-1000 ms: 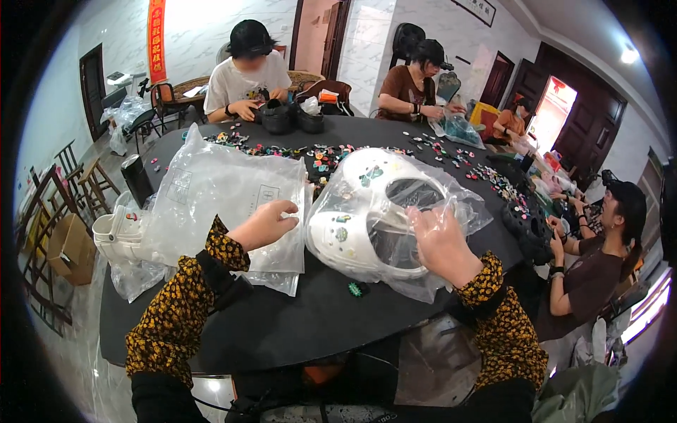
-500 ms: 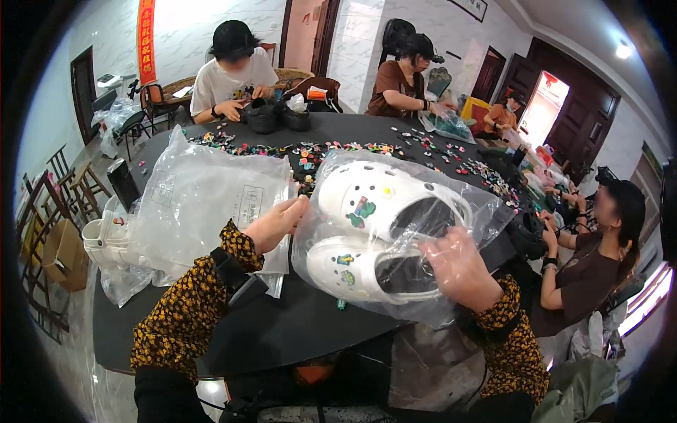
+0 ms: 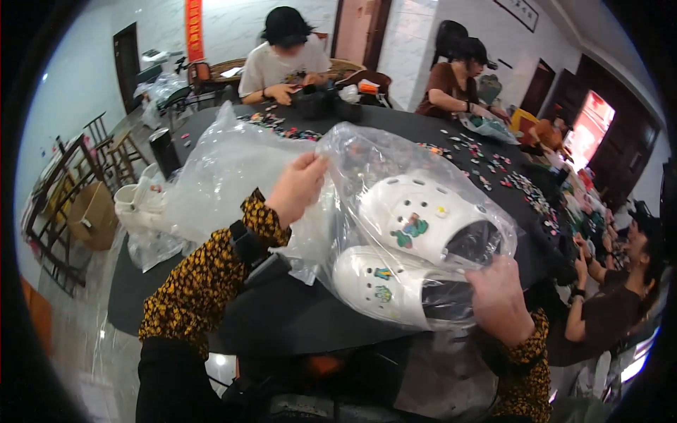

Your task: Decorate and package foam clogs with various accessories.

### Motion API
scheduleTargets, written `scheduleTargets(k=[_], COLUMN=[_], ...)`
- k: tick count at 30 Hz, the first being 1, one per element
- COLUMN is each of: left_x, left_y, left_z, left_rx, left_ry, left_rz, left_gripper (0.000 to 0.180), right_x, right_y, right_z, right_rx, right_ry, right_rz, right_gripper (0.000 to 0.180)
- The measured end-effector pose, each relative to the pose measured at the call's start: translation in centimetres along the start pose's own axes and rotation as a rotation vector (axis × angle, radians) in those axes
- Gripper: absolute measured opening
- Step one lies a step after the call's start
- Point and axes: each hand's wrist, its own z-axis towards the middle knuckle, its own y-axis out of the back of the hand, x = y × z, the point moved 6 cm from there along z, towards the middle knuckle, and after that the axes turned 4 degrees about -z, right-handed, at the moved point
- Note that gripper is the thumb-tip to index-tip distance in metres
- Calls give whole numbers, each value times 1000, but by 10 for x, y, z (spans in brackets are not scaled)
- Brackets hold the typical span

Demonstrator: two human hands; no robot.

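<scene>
A pair of white clogs with colourful charms on their uppers lies inside a clear plastic bag, toes pointing left. My left hand is closed, pinching the upper left edge of this bag and stretching its film away from the toes. My right hand is closed on the bag near the clogs' heels, with the nearer clog beside its fingers; how far it also grips a heel through the film is hard to tell. Behind my left wrist lies a stack of frosted plastic bags on the black table.
More white clogs, partly bagged, sit at the table's left. Small colourful charms are scattered across the far and right side. A dark cylinder stands at the left edge. Co-workers sit around the table; one across handles black shoes.
My left hand has lifted the bag's edge, so the film now stands away from the clogs. The clogs have shifted toward the bag's right end. The whole view has swung left.
</scene>
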Motion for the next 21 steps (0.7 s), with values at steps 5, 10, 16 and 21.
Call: scheduleTargets(k=[5, 10, 16, 21], left_x=[-55, -121, -149, -144], left_y=[84, 181, 272, 218], left_z=[31, 35, 35, 9], left_rx=[-254, -410, -609, -705], left_ry=[-235, -539, -463, -755], left_rz=[330, 694, 1224, 1597], left_gripper=[17, 27, 29, 41], right_x=[9, 10, 16, 18], right_y=[-4, -5, -4, -7], right_z=[3, 12, 19, 26], right_rx=[-48, -98, -118, -67], right_ry=[-32, -43, 8, 13], right_rz=[183, 224, 269, 200], right_gripper=[28, 27, 40, 38])
